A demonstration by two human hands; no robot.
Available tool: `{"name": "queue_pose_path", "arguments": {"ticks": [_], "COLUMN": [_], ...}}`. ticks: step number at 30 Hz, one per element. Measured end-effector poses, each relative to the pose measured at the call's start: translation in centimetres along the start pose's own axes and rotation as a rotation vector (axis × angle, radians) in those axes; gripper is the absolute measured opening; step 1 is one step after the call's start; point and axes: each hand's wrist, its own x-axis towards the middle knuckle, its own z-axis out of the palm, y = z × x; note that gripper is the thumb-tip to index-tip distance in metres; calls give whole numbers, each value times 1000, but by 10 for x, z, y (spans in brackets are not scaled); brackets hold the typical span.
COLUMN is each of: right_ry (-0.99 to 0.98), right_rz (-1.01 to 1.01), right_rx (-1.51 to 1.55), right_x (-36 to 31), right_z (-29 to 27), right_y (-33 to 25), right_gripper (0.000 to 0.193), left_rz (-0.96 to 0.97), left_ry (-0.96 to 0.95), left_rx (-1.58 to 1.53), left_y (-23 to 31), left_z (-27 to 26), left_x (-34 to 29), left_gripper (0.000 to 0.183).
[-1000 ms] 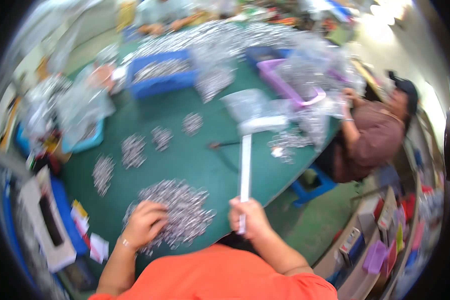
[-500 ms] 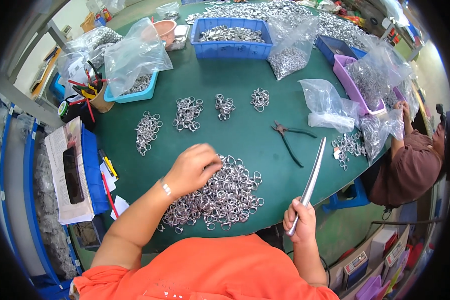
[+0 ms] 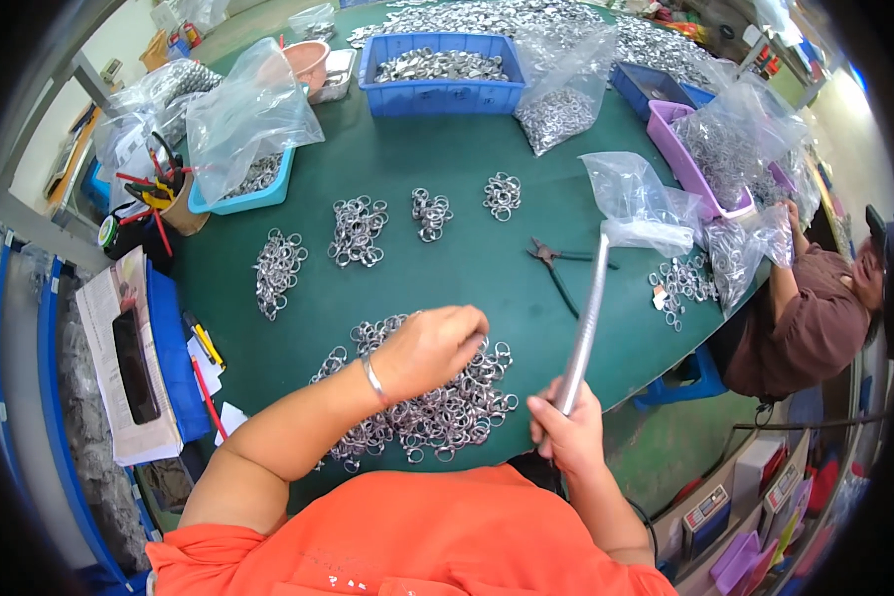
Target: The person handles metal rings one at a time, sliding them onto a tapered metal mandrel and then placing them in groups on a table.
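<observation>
My left hand [image 3: 429, 348], a bracelet on its wrist, hovers over a large pile of silver-coloured metal rings [image 3: 437, 417]. Its fingers are curled together, and anything between them is hidden. On the right, my right hand [image 3: 570, 427] grips the thick end of a tapered metal ring mandrel [image 3: 588, 318], whose thin end points up and away from me. Beyond the pile, smaller heaps of rings stand in a row: a left heap [image 3: 280, 273], a bigger heap [image 3: 358, 230], a narrow heap [image 3: 431, 214] and a right heap [image 3: 502, 196].
Cutting pliers [image 3: 556, 273] lie beside the mandrel. At the back stand a blue bin [image 3: 442, 96] of metal pieces and a bag of rings [image 3: 558, 117]. A co-worker [image 3: 810, 308] sits at the right edge. A phone [image 3: 135, 366] lies on newspaper at left.
My left hand has moved right over the ring pile. My right hand has shifted slightly left and up, bringing the mandrel more upright, its tip now overlapping the plastic bag. The view has shifted slightly.
</observation>
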Motion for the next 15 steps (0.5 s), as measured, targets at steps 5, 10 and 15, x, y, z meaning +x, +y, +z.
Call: {"name": "queue_pose_path", "arguments": {"ticks": [5, 10, 15], "right_ry": [-190, -283, -260], "right_rz": [-141, -192, -177], "right_rx": [67, 87, 77], "right_x": [23, 28, 22], "right_z": [43, 49, 44], "right_y": [-15, -5, -1], "right_gripper": [26, 28, 29], "left_rz": [27, -49, -93], "left_ry": [74, 168, 170], "left_rx": [8, -26, -72], "left_y": [22, 29, 29], "left_z": [3, 2, 10], "left_x": [-27, -39, -44], "left_gripper": [20, 27, 34]}}
